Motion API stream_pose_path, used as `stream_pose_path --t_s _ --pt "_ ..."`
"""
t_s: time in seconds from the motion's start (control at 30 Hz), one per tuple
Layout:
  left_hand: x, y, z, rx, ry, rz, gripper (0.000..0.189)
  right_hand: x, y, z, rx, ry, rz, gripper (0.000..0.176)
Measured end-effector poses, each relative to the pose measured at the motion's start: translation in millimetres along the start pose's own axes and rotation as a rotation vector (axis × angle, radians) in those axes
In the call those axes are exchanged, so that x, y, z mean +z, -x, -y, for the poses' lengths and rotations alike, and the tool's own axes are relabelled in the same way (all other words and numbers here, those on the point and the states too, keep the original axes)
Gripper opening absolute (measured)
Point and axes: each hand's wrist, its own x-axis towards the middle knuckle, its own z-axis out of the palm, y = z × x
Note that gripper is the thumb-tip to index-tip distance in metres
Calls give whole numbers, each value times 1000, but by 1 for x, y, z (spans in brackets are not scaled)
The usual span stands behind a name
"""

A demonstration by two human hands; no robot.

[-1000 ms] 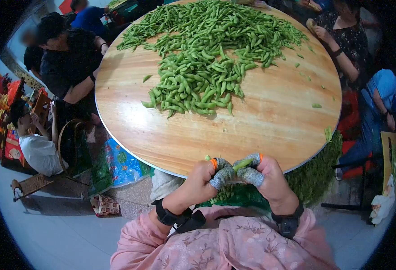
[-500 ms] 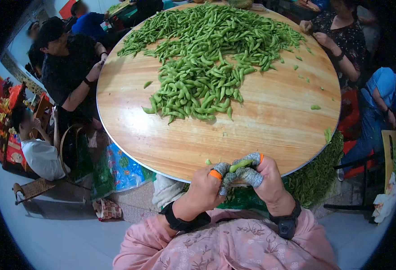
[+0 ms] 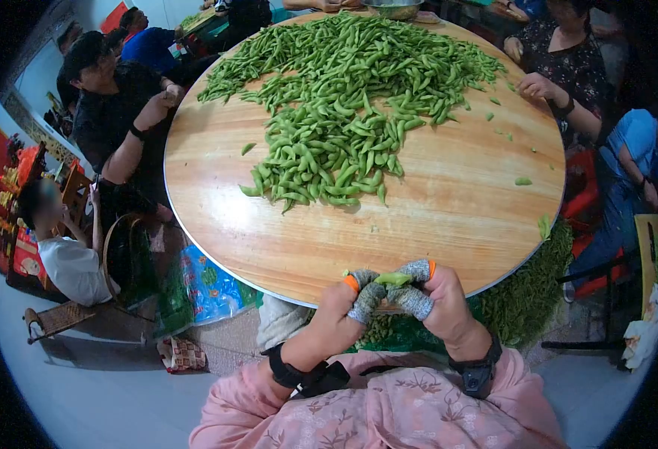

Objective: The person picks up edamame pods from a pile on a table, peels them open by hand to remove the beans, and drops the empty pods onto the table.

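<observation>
A green soybean pod (image 3: 393, 279) is pinched between my two hands at the near edge of the round wooden table (image 3: 231, 232). My left hand (image 3: 344, 305) has its thumb and forefinger closed on the pod's left end. Closed on its right end are the thumb and forefinger of my right hand (image 3: 441, 303). Grey knitted finger covers with orange cuffs wrap those fingers and hide part of the pod. Beyond my hands a large heap of soybean pods (image 3: 344, 90) spreads over the far and middle tabletop.
A metal bowl (image 3: 394, 7) stands at the far edge. People sit at both sides, including a person in black (image 3: 123, 112) and a person in a patterned top (image 3: 576, 60). Stripped plants (image 3: 531, 292) lie below right; a blue plastic bag (image 3: 213, 280) lies below left.
The pod between my fingers has turned more level, and both thumbs have shifted closer together beneath it. The person at left has raised their hands; the person at right has spread theirs apart.
</observation>
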Motion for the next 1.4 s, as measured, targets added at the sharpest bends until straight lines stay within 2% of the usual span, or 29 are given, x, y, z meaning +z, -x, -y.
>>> stream_pose_path --t_s 0.03,0.07,0.13,0.43,0.57,0.67,0.77,0.83,0.87,0.93,0.97,1.03,1.07,1.1,1.13,1.17,1.2,1.27,1.33,1.37,1.4 --pt "-1 -1 -3 -144 173 35 12 0 0 1 0 0 0 11" --pt "2 -1 -4 -144 173 35 12 0 -2 3 -20 79 -18 10" --pt "8 0 -7 -207 469 -113 13 0 -4 3 -40 156 -30 10" --pt "-5 -3 -5 -484 603 44 14 -4 -9 9 -82 349 27 11" --pt "-1 -6 -5 -504 587 49 12 -6 -10 11 -63 404 63 12" --pt "5 -5 3 -577 594 -29 9 -3 -9 9 -55 444 76 11" --pt "7 -7 9 -515 519 -42 7 -4 -9 10 -62 453 17 11" --pt "8 -9 11 -443 484 -21 13 -9 -6 11 -66 452 -40 12" --pt "6 -9 11 -444 484 -16 13 -16 -4 10 -82 433 -126 13" --pt "2 -10 11 -364 280 25 19 -36 2 17 -94 491 -289 15" --pt "1 -9 11 -365 282 28 19 -51 9 23 -90 569 -365 17" --pt "1 -8 11 -424 391 38 21 -96 23 20 -205 604 -507 16" --pt "0 -7 10 -424 391 41 21 -114 34 29 -51 645 -575 19" --pt "0 -5 9 -387 339 96 22 -129 45 36 -115 969 -646 26" --pt "-1 -3 7 -346 285 148 22 -138 54 45 -15 1175 -774 31" --pt "-3 0 15 -220 72 217 23 -150 64 50 37 1322 -854 31" --pt "-6 -4 12 -215 68 214 23 -159 74 53 74 1398 -922 30" --pt "-12 -19 -1 293 -552 190 24 -186 90 43 -145 1385 -1012 26" --pt "-17 -38 -4 233 -504 119 21 -168 86 48 -132 1284 -983 24" --pt "-19 -53 -2 178 -594 125 19 -156 83 49 -113 1190 -954 22" --pt "-22 -67 1 121 -682 131 17 -149 77 41 -184 1150 -881 19"
